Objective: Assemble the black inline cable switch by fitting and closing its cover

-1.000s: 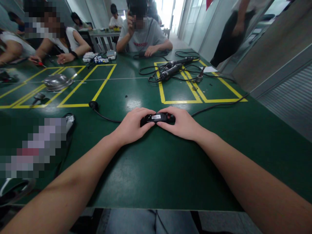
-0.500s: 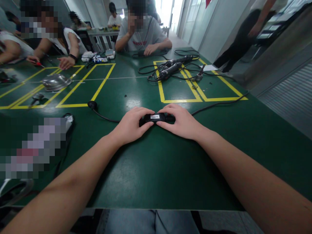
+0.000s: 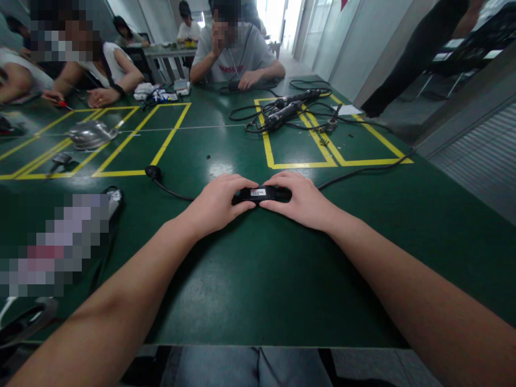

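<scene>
A slim black power adapter (image 3: 264, 193) with a white label lies level between my hands, low over the table. My left hand (image 3: 220, 201) is closed on its left end, thumb at the near side and fingers at the far side. My right hand (image 3: 302, 199) grips the right end in the same way. The fingertips of both hands almost meet beside the label, and the adapter's ends are partly hidden. A black cord (image 3: 175, 195) comes out beyond my left hand to a round black plug (image 3: 152, 172). Past my right hand, another cord (image 3: 363, 171) runs toward the right table edge.
Corded electric screwdrivers (image 3: 284, 114) lie tangled inside yellow tape at the back right. A shiny metal bowl-like part (image 3: 92, 134) sits at the left. A blurred-out item (image 3: 64, 242) rests near my left forearm. Other people sit across the green table (image 3: 262, 285).
My hands keep their hold on the adapter, which has hardly shifted. Across the table, a co-worker's hand at the left has drawn back, and the person standing at the right has moved.
</scene>
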`<state>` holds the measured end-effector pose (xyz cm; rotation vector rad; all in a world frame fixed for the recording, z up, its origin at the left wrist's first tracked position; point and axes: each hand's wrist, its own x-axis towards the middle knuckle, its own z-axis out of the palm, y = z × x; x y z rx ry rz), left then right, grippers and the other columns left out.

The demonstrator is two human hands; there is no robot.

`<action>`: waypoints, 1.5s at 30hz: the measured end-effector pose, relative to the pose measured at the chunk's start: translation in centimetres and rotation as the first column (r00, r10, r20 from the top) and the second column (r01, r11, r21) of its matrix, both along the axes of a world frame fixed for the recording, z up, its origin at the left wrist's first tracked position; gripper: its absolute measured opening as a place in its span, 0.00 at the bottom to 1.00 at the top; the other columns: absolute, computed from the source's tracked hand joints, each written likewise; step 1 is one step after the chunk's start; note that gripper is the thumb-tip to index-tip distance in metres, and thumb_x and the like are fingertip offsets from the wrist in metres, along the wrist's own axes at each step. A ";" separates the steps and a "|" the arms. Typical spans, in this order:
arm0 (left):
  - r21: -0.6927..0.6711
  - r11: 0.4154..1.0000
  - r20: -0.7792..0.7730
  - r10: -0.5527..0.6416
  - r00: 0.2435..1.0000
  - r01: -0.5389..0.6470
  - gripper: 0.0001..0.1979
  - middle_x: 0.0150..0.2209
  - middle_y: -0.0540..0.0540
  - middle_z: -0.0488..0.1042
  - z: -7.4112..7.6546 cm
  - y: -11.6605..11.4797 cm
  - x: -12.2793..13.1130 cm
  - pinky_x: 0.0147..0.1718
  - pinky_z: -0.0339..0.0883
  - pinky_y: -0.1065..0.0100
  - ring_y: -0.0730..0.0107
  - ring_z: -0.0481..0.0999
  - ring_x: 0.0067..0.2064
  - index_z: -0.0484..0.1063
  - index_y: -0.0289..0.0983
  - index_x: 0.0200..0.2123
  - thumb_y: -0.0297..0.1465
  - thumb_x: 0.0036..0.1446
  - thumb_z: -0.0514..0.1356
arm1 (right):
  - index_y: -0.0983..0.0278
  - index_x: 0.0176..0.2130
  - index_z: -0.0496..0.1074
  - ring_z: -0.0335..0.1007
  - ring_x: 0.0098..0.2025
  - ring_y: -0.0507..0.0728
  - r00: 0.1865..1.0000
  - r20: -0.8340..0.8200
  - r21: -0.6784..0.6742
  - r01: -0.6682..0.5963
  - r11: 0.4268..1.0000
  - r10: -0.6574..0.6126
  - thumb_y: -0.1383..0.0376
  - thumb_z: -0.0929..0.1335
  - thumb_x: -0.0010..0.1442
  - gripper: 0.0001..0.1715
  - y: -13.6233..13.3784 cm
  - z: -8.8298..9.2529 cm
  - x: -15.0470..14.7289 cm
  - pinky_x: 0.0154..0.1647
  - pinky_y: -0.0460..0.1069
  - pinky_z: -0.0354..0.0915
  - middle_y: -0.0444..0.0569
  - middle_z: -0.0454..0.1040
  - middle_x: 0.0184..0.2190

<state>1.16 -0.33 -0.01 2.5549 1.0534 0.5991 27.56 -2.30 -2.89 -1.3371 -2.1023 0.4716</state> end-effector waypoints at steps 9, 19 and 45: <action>-0.140 0.986 0.142 -0.067 0.988 0.087 0.18 0.52 0.43 0.87 -0.3 0.2 -0.2 0.62 0.79 0.52 0.55 0.86 0.54 0.87 0.43 0.60 0.32 0.69 0.69 | 0.54 0.51 0.85 0.81 0.58 0.72 0.999 0.005 0.009 -0.036 0.999 0.036 0.52 0.81 0.66 0.17 -0.1 -0.2 0.0 0.64 0.71 0.71 0.54 0.86 0.54; -0.237 0.970 0.227 0.008 0.974 0.047 0.18 0.51 0.43 0.88 -0.5 0.4 -0.1 0.58 0.80 0.52 0.55 0.87 0.53 0.86 0.41 0.58 0.35 0.66 0.71 | 0.56 0.56 0.83 0.81 0.59 0.73 1.000 0.011 0.005 -0.027 1.000 0.027 0.49 0.79 0.67 0.23 -0.5 0.2 -0.4 0.64 0.70 0.71 0.57 0.85 0.57; -0.051 0.996 -0.084 0.064 0.994 -0.069 0.04 0.38 0.46 0.80 0.2 -0.7 -0.7 0.41 0.67 0.59 0.58 0.78 0.38 0.74 0.41 0.43 0.35 0.72 0.62 | 0.57 0.43 0.73 0.76 0.35 0.60 0.997 0.071 -0.096 -0.010 0.995 0.017 0.61 0.73 0.69 0.06 -1.0 1.9 -0.2 0.38 0.54 0.67 0.46 0.80 0.35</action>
